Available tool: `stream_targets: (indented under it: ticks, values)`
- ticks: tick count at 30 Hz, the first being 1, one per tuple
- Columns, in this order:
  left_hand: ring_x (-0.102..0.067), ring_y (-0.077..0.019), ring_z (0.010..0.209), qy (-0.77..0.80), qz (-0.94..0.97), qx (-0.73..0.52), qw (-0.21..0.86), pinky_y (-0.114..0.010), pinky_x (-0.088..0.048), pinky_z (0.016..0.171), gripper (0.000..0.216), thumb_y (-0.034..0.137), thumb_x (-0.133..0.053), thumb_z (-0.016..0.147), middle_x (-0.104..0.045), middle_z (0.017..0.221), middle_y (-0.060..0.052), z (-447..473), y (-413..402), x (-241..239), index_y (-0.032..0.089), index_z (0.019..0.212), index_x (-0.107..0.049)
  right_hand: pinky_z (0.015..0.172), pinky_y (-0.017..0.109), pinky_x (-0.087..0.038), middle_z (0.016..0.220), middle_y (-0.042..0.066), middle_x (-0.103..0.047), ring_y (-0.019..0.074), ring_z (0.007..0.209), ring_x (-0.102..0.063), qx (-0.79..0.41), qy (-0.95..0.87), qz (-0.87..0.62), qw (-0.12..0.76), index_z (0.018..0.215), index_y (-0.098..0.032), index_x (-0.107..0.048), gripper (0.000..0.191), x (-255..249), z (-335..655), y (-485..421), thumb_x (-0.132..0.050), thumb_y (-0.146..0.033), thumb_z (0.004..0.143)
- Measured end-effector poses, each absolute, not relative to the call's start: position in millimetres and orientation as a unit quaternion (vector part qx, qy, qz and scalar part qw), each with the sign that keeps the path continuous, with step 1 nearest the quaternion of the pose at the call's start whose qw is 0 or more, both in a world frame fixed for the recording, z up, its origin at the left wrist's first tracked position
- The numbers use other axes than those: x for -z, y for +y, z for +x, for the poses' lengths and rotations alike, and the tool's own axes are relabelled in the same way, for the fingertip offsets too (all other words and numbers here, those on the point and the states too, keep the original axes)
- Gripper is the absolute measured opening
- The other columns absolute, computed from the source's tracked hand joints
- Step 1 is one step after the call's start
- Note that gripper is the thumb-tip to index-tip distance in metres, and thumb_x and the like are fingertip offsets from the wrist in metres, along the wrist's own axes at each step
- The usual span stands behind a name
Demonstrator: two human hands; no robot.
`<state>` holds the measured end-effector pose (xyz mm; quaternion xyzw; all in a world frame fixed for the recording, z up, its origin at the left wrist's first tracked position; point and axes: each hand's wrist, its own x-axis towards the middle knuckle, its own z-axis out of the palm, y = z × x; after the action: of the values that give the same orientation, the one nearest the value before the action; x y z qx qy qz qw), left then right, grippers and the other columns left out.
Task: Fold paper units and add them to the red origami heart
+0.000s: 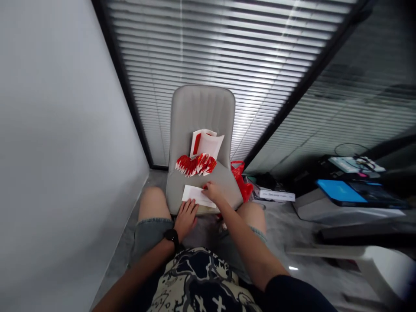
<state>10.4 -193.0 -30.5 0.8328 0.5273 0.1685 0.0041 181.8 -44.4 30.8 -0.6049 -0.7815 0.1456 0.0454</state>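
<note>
A white paper strip (196, 194) lies on the seat of the grey chair (224, 180), close to its front edge. My left hand (186, 216) rests with its fingers stretched flat over the strip's lower left edge. At the strip's upper right, the fingers of my right hand (212, 191) are pinched together. A bit of red shows at those fingertips, too small to name. Behind the strip, a fanned row of red and white folded paper pieces (196, 165) lies across the seat. White sheets with a red patch (209, 145) lean against the backrest.
A red plastic bag (238, 177) and a white box (276, 196) are on the floor right of the chair. Further right stands a grey piece of furniture with a blue-topped item (341, 190). A white wall (65, 151) is at the left, window blinds (208, 52) ahead.
</note>
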Motion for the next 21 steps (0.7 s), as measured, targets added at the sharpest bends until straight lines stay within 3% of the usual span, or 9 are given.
stream_targets:
  ticks: [5, 11, 16, 21]
  values:
    - [-0.034, -0.0308, 0.149, 0.551, 0.803, -0.226, 0.027, -0.053, -0.032, 0.12, 0.051, 0.016, -0.049, 0.092, -0.044, 0.157, -0.013, 8, -191, 21, 0.016, 0.144, -0.051, 0.082, 0.026, -0.045, 0.1, 0.005, -0.078, 0.0173, 0.09, -0.07, -0.125, -0.783, -0.607, 0.054, 0.101, -0.023, -0.076, 0.014, -51, 183, -54, -0.065, -0.029, 0.093]
    - [-0.05, -0.0269, 0.136, 0.602, 0.679, -0.392, 0.15, -0.046, -0.043, 0.114, 0.044, 0.022, -0.042, 0.098, -0.054, 0.142, -0.018, 21, -182, 5, 0.013, 0.141, -0.051, 0.098, 0.036, -0.041, 0.097, 0.011, -0.077, 0.0213, 0.093, -0.07, -0.07, -0.76, -0.64, 0.087, 0.107, -0.021, -0.073, 0.026, -68, 192, -72, -0.048, -0.024, 0.102]
    - [-0.066, -0.0246, 0.11, 0.601, 0.486, -0.511, 0.376, -0.043, -0.053, 0.1, 0.04, 0.035, -0.051, 0.096, -0.065, 0.125, -0.017, 46, -171, -10, 0.014, 0.13, -0.058, 0.107, 0.045, -0.037, 0.128, 0.016, -0.066, 0.0282, 0.119, -0.056, 0.01, -0.775, -0.604, 0.188, 0.114, -0.017, -0.07, 0.029, -67, 197, -94, -0.044, -0.026, 0.103]
    - [-0.073, -0.0229, 0.093, 0.495, 0.273, -0.509, 0.649, -0.034, -0.06, 0.077, 0.052, 0.061, -0.063, 0.087, -0.073, 0.111, -0.013, 61, -155, -37, 0.016, 0.114, -0.065, 0.108, 0.046, -0.04, 0.122, 0.014, -0.067, 0.0288, 0.119, -0.053, -0.001, -0.808, -0.53, 0.256, 0.105, -0.018, -0.073, 0.024, -59, 191, -128, -0.051, -0.028, 0.101]
